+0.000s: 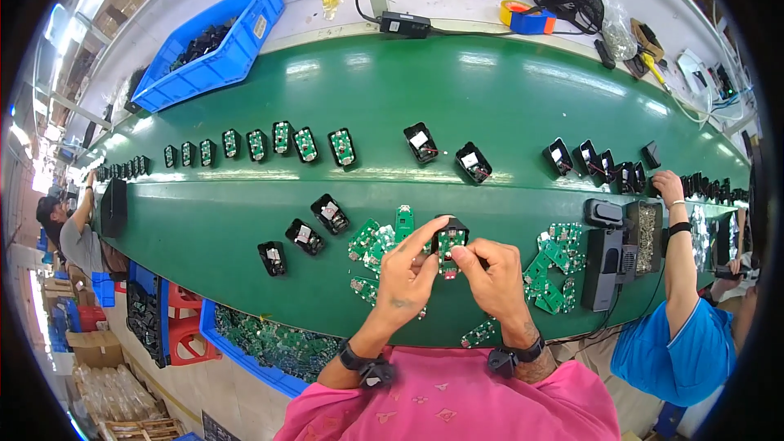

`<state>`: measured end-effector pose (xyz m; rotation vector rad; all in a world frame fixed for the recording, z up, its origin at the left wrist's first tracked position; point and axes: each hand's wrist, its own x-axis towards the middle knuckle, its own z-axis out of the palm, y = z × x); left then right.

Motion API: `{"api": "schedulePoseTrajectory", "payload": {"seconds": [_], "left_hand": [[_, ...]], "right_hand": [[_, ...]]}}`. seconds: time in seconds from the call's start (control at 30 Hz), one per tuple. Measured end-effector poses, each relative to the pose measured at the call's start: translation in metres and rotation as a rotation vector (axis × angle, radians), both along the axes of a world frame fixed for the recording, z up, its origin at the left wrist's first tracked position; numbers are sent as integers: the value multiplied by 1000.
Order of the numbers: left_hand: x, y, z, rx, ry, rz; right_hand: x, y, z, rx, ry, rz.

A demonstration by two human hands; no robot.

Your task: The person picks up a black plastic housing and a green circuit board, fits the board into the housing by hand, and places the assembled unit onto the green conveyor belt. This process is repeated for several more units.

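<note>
Head view: the left hand (403, 276) is pinching a small black case (459, 222) between thumb and fingers, and the right hand (492, 278) has its thumb pressed on the green board (451, 242) at the case's open face, fingers curled by the right side. All that's held above the green surface (204, 212), around the middle of its near edge.

Can't tell if the board's seated, the thumb hides part of it. My worry: pushing off-centre could tip it or stress a soldered part, and if there's a wire underneath (can't see), it could get pinched. Also, a stray board (478, 333) lies right at the near edge beside the right wrist (519, 335), so pulling that arm back could knock it off.
</note>
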<state>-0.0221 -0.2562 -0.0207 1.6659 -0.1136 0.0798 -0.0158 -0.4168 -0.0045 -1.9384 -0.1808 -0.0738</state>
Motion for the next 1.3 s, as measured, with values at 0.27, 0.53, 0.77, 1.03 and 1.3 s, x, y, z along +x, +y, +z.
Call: {"api": "schedulePoseTrajectory", "payload": {"seconds": [0.27, 0.53, 0.77, 1.03, 1.3], "left_hand": [[14, -6, -18, -276, 181, 7], [26, -9, -35, -208, 11, 176], [109, 19, -41, 36, 63, 274], [191, 72, -60, 664, -37, 307], [168, 19, -43, 1013, -245, 135]], "right_hand": [[16, 7, -18, -93, 101, -61], [32, 33, -41, 170, -30, 63], [75, 39, -56, -168, -207, -115], [14, -106, -14, -510, -124, -134], [-29, -106, -30, -634, 45, 65]]}}
